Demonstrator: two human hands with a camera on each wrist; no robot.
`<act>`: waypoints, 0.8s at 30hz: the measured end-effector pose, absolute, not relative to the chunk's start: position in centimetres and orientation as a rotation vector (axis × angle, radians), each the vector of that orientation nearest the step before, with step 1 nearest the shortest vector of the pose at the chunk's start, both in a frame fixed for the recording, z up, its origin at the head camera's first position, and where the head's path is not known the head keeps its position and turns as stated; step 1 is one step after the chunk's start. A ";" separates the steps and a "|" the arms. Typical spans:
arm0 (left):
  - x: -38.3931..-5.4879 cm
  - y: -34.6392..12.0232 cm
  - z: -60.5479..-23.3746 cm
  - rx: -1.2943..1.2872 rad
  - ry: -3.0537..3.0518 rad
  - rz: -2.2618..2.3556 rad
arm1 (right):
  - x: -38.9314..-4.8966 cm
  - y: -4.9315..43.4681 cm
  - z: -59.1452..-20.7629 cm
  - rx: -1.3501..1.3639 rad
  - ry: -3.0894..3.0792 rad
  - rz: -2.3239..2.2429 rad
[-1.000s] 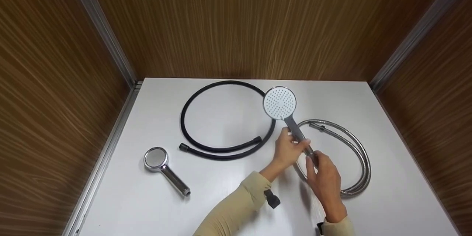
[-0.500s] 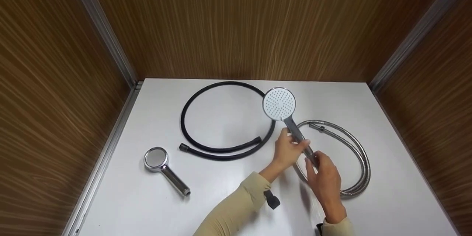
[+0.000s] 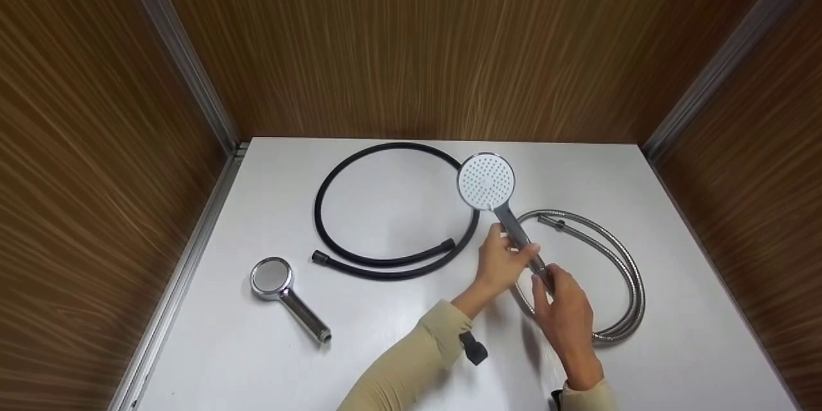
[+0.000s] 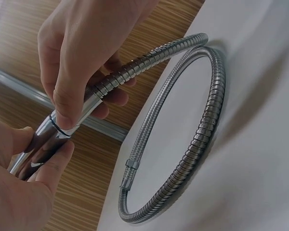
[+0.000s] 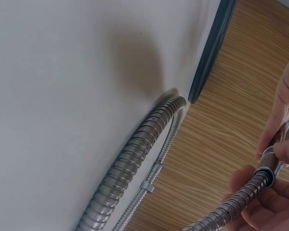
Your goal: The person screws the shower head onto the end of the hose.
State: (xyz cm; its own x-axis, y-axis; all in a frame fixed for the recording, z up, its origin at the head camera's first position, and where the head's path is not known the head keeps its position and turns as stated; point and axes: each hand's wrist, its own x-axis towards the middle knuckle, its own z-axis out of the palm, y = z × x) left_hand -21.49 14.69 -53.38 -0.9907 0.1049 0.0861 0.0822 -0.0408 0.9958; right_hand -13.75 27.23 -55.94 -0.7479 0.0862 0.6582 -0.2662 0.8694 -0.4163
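A chrome hand shower (image 3: pixel 486 181) with a round white spray face is held up over the right half of the table, face upward. My left hand (image 3: pixel 499 263) grips its grey handle. At the handle's lower end, my right hand (image 3: pixel 565 314) pinches the smooth metal end fitting (image 4: pixel 90 107) of the silver shower hose (image 4: pixel 188 159). Handle and fitting meet in line, with a thin dark ring at the seam. From the fitting the ribbed hose curves down to a loop on the table; its other end fitting (image 3: pixel 561 223) lies inside the loop.
A black shower hose (image 3: pixel 317 212) lies looped at the middle back of the white table (image 3: pixel 212 359). A second, smaller chrome hand shower (image 3: pixel 302 311) lies at the left. Wood-patterned panels (image 3: pixel 411 45) enclose the back and both sides.
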 end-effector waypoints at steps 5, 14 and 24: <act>-21.5 14.6 -53.5 0.237 2.190 2.219 | -13.6 27.2 -55.8 0.118 -2.367 0.667; -21.6 14.4 -53.1 0.220 2.215 2.224 | -13.9 27.4 -55.8 0.121 -2.320 0.668; -21.6 14.5 -53.1 0.201 2.148 2.255 | -14.1 27.4 -55.6 0.144 -2.293 0.652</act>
